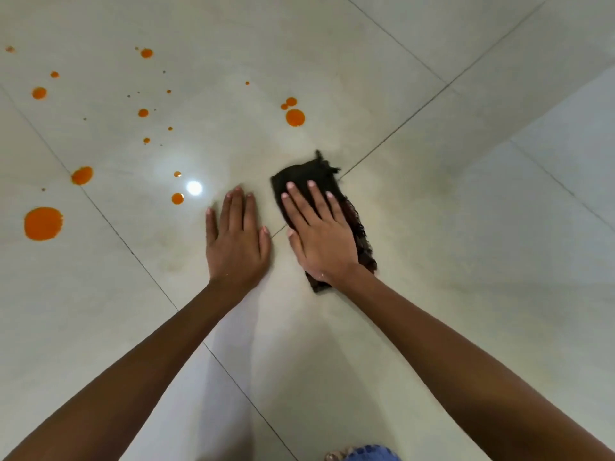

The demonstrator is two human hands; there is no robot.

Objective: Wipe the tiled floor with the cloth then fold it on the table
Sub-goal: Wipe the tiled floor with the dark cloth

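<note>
While spills (43, 223) remain, right hand (321, 241) flat on cloth (304, 178)

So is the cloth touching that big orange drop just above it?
Apart. In the head view, bare tile shows between the dark cloth, pressed under the right hand, and the orange drop.

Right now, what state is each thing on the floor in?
cloth: bunched flat on the floor, pressed under the right hand.
right hand: open, palm down on the cloth.
left hand: open, flat on bare tile.
orange spots: unwiped, left of both hands.
</note>
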